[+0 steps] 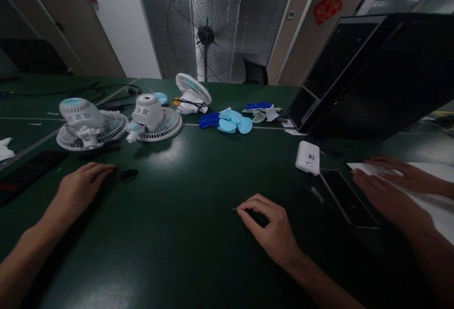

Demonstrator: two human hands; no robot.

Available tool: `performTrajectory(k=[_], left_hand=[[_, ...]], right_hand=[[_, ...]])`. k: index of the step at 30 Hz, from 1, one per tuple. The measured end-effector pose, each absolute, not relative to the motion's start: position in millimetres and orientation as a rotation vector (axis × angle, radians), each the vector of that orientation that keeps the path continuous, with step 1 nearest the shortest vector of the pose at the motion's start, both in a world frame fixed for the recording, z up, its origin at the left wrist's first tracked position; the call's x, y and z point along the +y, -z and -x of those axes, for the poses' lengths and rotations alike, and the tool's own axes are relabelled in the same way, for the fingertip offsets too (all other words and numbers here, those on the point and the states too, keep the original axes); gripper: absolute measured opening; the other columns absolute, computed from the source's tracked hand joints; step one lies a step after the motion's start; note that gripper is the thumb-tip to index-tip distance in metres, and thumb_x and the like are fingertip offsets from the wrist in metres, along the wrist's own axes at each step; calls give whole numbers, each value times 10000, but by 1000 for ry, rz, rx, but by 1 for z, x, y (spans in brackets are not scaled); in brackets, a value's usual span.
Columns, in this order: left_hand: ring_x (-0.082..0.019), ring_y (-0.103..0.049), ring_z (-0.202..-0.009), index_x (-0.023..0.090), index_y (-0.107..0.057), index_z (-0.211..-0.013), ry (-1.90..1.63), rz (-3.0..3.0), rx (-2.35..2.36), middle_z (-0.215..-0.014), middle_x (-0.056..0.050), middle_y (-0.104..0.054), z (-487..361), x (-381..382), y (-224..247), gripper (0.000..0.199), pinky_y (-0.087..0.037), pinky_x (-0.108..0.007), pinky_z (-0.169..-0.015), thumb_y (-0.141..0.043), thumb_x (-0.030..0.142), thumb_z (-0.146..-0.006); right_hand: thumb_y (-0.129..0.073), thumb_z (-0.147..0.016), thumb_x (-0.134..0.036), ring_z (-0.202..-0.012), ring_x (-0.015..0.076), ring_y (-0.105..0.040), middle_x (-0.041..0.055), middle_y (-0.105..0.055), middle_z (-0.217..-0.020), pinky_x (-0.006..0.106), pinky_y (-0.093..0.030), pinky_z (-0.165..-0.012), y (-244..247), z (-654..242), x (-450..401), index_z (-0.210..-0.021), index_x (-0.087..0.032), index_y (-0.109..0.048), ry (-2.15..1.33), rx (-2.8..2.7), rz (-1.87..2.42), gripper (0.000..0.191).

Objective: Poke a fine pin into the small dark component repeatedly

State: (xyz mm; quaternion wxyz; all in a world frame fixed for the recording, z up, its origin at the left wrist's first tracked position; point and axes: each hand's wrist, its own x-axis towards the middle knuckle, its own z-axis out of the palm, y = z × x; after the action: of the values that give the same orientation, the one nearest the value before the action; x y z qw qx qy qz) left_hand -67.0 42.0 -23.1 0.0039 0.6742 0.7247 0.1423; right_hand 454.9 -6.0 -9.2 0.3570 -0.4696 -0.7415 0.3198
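Observation:
My right hand [267, 228] is over the middle of the dark green table [170, 243], thumb and forefinger pinched on a small thin light-coloured piece [233, 209], too fine to name. Further left, my left hand [81, 184] rests at the table with its fingers pressed together; what they hold, if anything, is hidden. A small black piece [128, 174] lies just right of those fingertips. Behind it lie two white fan bodies with grilles, the left fan [80, 115] and the right fan [151, 113], both face down.
A third fan [193, 94], light-blue fan blades [234, 121] and blue gloves [209, 119] lie farther back. At right are a white device [308, 157], a phone [349, 198], a large black monitor [376, 77] and another person's hands [393, 200] on white paper. A dark phone [30, 174] lies left.

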Motion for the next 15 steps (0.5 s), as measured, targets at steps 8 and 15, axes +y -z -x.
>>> performTrajectory(k=[8, 15], left_hand=[[-280, -738, -1018, 205, -643, -1308, -788, -1716, 2328, -1185, -71, -758, 51, 33, 14, 500, -560, -353, -916, -518, 519, -940], [-310, -702, -1150, 210, -717, -1266, -990, -1372, 2207, -1243, -64, -763, 29, 28, -2, 586, -531, -396, -1026, -670, 594, -825]], right_hand=[[-668, -971, -188, -878, 179, -710, 9, -732, -970, 299, -558, -775, 10, -454, -5, -981, -256, -766, -835, -1922, 1213, 119], [-666, -977, -200, -890, 179, -711, 12, -730, -973, 303, -561, -790, 8, -453, -4, -990, -256, -766, -852, -1918, 1202, 115]])
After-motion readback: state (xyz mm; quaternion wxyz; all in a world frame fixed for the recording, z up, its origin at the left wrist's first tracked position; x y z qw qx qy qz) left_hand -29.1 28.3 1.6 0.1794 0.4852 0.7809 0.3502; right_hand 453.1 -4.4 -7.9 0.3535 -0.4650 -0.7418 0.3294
